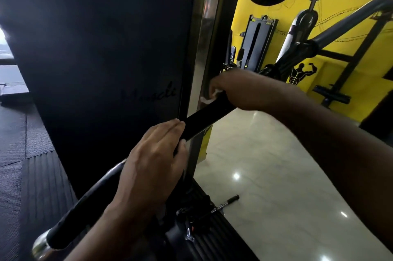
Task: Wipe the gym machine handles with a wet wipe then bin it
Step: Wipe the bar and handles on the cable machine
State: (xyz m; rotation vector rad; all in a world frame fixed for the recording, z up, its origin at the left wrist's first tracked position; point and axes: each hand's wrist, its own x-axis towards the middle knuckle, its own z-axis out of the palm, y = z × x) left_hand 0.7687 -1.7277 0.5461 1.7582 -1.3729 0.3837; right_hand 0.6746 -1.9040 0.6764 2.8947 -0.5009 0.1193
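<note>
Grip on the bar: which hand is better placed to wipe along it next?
Right. The right hand holds the wipe on the grip's far end; the left hand just holds the grip lower down, with no wipe.

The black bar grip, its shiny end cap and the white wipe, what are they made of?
The black grip sleeve looks like matte rubber or foam: dull, no glare. The rounded end cap looks like polished chromed metal, given its bright reflections. The white wipe is probably thin, soft nonwoven fabric, crumpled under the right hand.

Dim, backlit foreground; glare spots on the floor (255, 165); edges warped.
</note>
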